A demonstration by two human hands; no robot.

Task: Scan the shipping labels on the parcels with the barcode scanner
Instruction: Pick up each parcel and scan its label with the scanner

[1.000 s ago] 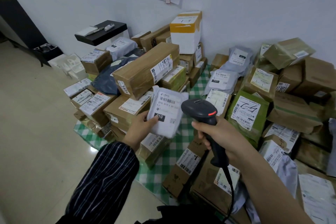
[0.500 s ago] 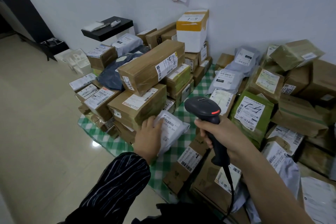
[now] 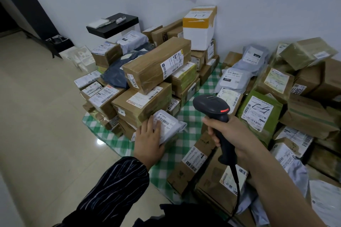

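A white soft mailer point(image 3: 168, 125) with a barcode label lies on a low box at the foot of the left stack of parcels. My left hand point(image 3: 148, 139) rests flat on the mailer's near end, fingers straight. My right hand point(image 3: 231, 134) grips the handle of a black barcode scanner point(image 3: 212, 106), whose head points toward the middle of the pile, right of the mailer. Its red light shows on the side. The cord runs down toward me.
Brown boxes point(image 3: 156, 64) are stacked at left on a green checked cloth point(image 3: 186, 118). More boxes, grey mailers and a green parcel point(image 3: 260, 114) crowd the right. A white foam box point(image 3: 199, 27) stands by the wall. Bare tiled floor point(image 3: 36, 116) lies left.
My left hand has lowered the white mailer from in front of the scanner and laid it down beside the left stack. The scanner has stayed in nearly the same place.
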